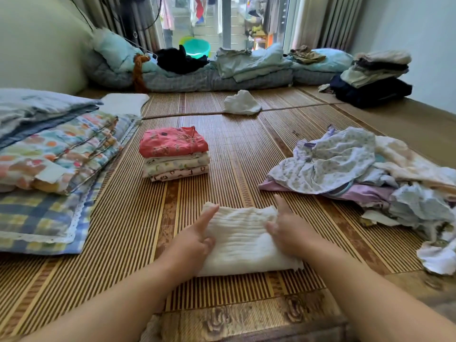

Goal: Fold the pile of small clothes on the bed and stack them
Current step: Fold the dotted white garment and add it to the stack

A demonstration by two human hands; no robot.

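Note:
A folded white muslin cloth point(243, 243) lies on the bamboo mat point(222, 134) right in front of me. My left hand point(195, 236) holds its left edge, index finger stretched along the side and the other fingers curled onto the fabric. At the right edge, my right hand point(287, 228) grips with the thumb on top and the index finger pointing forward. Beyond the cloth stands a stack of folded small clothes point(174, 154) with a red printed piece on top. A loose pile of unfolded small clothes point(345, 166) spreads to the right.
Folded patterned blankets point(56, 154) lie at the left on a checked quilt point(42, 218). A crumpled white garment point(241, 102) sits farther back on the mat. Rolled bedding point(209, 72) lines the far edge, and a stack of darker clothes point(372, 77) stands at the back right.

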